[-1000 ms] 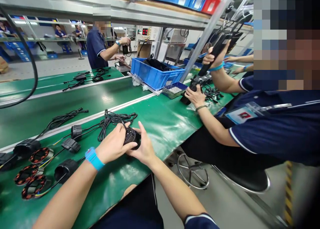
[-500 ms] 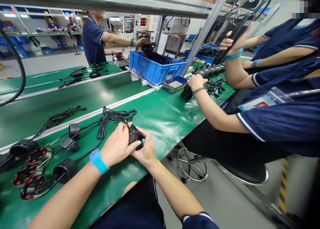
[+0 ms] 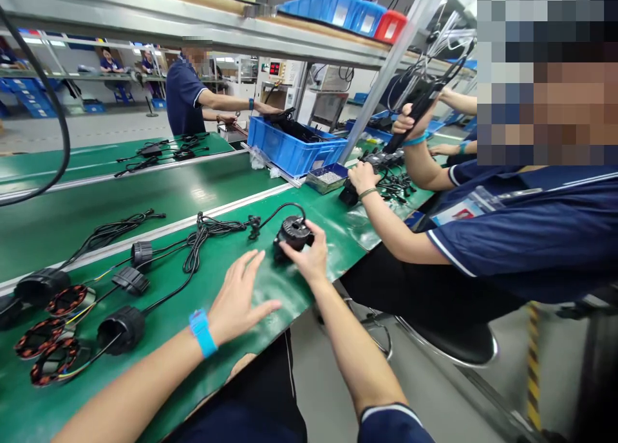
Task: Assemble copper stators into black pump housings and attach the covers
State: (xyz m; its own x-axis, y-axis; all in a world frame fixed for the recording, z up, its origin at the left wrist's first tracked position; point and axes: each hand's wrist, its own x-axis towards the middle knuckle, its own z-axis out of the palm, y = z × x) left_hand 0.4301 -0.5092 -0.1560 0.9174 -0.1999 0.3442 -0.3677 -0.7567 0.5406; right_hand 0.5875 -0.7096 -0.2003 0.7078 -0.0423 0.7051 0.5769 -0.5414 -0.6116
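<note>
- The black round housing (image 3: 293,232), slotted on its top face, is at the green bench top (image 3: 263,263), ahead of the left hand and near the front edge; any marking on it is too small to read.
- The right hand (image 3: 313,257) grips it from the near right, thumb pressed to its near side and fingers bent against the right, pinching the housing between them.
- A black cable (image 3: 287,205) arches from the top of the housing to a small black connector (image 3: 253,227) at its left.
- The left hand (image 3: 237,303) is just beside the housing and apart from it, over the bench, its fingers loosely spread and thumb stretched out.
- A plain light-blue wristband (image 3: 203,333) circles the left wrist.
- Further left lie bundled black cables (image 3: 196,246), black ribbed caps (image 3: 130,280) and rings (image 3: 58,304) wound in orange and black.
- Beyond the housing stand a shallow tray (image 3: 326,185) of small pale parts and a blue crate (image 3: 290,154) holding black items.
- At right, a co-worker in a navy shirt (image 3: 521,227) wears a badge (image 3: 466,211) with a red-and-dark picture; its lettering is unreadable.
- On the shelf overhead, blue bins (image 3: 321,5) and a red bin (image 3: 392,28) carry white labels, too small to read.
- In the background, a display (image 3: 275,68) shows red characters, likewise unreadable.
</note>
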